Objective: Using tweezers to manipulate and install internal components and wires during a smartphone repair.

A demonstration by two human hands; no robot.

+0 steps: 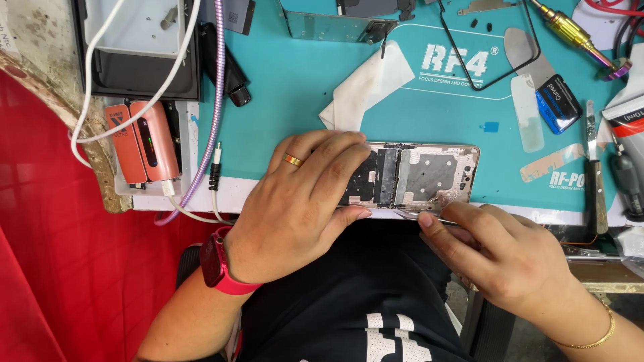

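An opened phone frame (429, 175) with bare metal plates lies flat near the front edge of a teal work mat (295, 80). My left hand (302, 201), with a gold ring and a red wrist watch, presses down on the frame's left half and covers it. My right hand (500, 251) pinches a thin metal tool (412, 214) whose tip sits at the frame's lower edge, near the middle.
A white cloth (365, 84) lies behind the phone. A blue-handled scraper (553, 90), a knife (592, 174), a gold screwdriver (577, 33) and tape strips sit right. An orange power bank (144, 141), cables and a dark tray (141, 47) are left.
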